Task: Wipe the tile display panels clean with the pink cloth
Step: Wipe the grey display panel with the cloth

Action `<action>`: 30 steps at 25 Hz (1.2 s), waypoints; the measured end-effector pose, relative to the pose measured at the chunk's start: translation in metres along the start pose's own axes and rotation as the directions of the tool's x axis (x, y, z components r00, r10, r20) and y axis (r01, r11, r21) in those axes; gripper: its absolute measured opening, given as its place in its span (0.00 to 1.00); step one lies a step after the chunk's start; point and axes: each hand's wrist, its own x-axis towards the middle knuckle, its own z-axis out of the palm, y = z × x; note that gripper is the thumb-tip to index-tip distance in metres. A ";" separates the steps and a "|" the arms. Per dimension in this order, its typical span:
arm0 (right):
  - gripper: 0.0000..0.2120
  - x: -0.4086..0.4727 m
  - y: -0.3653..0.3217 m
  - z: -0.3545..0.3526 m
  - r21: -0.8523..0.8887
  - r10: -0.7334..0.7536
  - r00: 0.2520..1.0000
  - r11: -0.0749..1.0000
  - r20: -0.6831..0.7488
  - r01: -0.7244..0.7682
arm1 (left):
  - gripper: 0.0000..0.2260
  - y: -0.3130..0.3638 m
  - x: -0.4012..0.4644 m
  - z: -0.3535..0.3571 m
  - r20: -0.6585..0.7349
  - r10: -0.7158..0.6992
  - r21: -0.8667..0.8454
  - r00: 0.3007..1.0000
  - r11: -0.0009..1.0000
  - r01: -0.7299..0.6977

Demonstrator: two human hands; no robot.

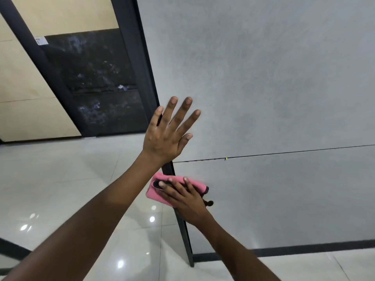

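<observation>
A large grey tile display panel (263,88) in a black frame fills the right of the view, with a thin horizontal seam across it. My left hand (168,132) lies flat with fingers spread on the panel's left edge, above the seam. Below the seam, my right hand (182,196) presses a folded pink cloth (155,194) with straight fingers against the panel's lower left edge. The cloth overhangs the black frame edge.
A second panel (97,82) with dark marbled and beige tiles in a black frame stands behind at the left. Glossy white floor tiles (71,189) spread below. A black base strip (304,249) runs along the grey panel's bottom.
</observation>
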 end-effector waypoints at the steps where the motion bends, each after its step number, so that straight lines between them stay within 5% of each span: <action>1: 0.37 -0.003 0.007 0.001 -0.014 -0.043 0.999 0.999 0.004 0.043 | 0.26 0.003 0.001 -0.002 0.005 -0.032 -0.022 0.999 0.999 0.032; 4: 0.30 -0.030 0.079 -0.035 -0.001 0.180 0.963 0.983 -0.202 -0.184 | 0.29 0.027 -0.021 -0.007 0.076 -0.126 -0.136 0.989 0.981 0.135; 8: 0.37 -0.043 0.230 -0.126 0.072 0.455 0.739 0.870 -0.497 -0.487 | 0.26 0.047 -0.049 0.011 0.036 -0.068 -0.053 0.997 0.996 0.069; 11: 0.34 -0.033 0.235 -0.117 0.185 0.545 0.609 0.813 -0.576 -0.552 | 0.24 0.046 -0.048 0.018 -0.015 -0.096 -0.024 0.995 0.995 0.095; 13: 0.33 -0.045 0.177 -0.057 0.066 0.418 0.707 0.881 -0.570 -0.468 | 0.24 0.048 -0.050 0.021 -0.054 -0.083 -0.045 0.995 0.996 0.081; 15: 0.32 -0.070 0.092 0.020 -0.124 0.062 0.912 0.985 -0.407 -0.122 | 0.24 0.045 -0.048 0.025 -0.093 -0.066 -0.031 0.993 0.997 0.064; 16: 0.33 -0.088 0.054 0.055 -0.212 -0.159 0.952 0.972 -0.260 0.104 | 0.24 0.047 -0.052 0.027 -0.116 -0.081 -0.029 0.990 0.997 0.078; 17: 0.34 -0.105 0.025 0.081 -0.271 -0.320 0.941 0.921 -0.115 0.280 | 0.24 0.053 -0.059 0.029 -0.138 -0.115 -0.039 0.984 0.993 0.111; 19: 0.36 -0.121 0.011 0.101 -0.289 -0.378 0.924 0.891 -0.050 0.349 | 0.24 0.075 -0.088 0.033 -0.177 -0.206 -0.094 0.963 0.977 0.191; 22: 0.34 -0.110 0.069 0.057 -0.204 -0.071 0.911 0.979 -0.406 -0.014 | 0.25 0.104 -0.142 0.049 -0.185 -0.151 -0.076 0.971 0.987 0.139; 25: 0.34 -0.108 0.172 -0.029 0.081 0.364 0.629 0.898 -0.687 -0.432 | 0.24 0.103 -0.156 0.061 -0.179 -0.108 -0.006 0.978 0.994 0.108; 27: 0.35 -0.112 0.190 -0.046 0.320 0.591 0.417 0.767 -0.691 -0.556 | 0.24 0.105 -0.155 0.065 -0.209 -0.124 -0.008 0.970 0.992 0.125; 28: 0.34 -0.114 0.178 -0.031 0.313 0.594 0.408 0.759 -0.694 -0.572 | 0.24 0.106 -0.154 0.066 -0.217 -0.122 -0.012 0.969 0.992 0.122; 30: 0.32 -0.126 0.120 0.032 0.109 0.393 0.586 0.881 -0.708 -0.460 | 0.24 0.105 -0.154 0.066 -0.223 -0.105 -0.014 0.969 0.994 0.105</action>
